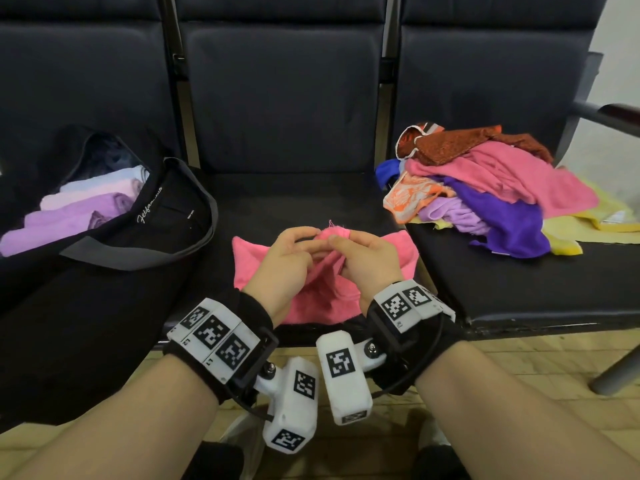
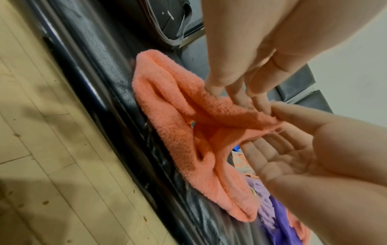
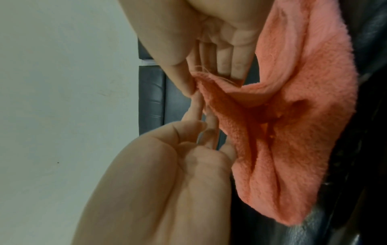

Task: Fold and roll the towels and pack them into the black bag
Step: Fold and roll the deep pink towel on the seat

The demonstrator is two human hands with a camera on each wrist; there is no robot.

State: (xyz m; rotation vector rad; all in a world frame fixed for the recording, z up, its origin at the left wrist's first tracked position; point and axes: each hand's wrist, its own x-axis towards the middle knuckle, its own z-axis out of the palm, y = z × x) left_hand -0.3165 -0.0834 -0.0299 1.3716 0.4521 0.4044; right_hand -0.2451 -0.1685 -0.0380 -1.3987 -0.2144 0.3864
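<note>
A pink towel [image 1: 311, 299] lies crumpled on the middle seat, with one corner lifted off it. My left hand [image 1: 311, 242] and my right hand [image 1: 341, 251] meet at that raised corner, and each pinches it between thumb and fingers. In the left wrist view the towel [image 2: 178, 124] hangs in folds from my left hand [image 2: 249, 101] down to the seat. The right wrist view shows my right hand [image 3: 206, 126] gripping the towel [image 3: 293, 116] edge. The black bag [image 1: 166, 216] lies open on the left seat with several rolled lilac and pale towels [image 1: 79, 209] inside.
A loose pile of towels [image 1: 491, 188] in pink, purple, orange, rust and yellow covers the right seat. The black seats [image 1: 294, 195] form one row with tall backrests. A metal armrest [image 1: 595, 109] stands at the far right. Wooden floor [image 2: 52, 149] runs below the seat edge.
</note>
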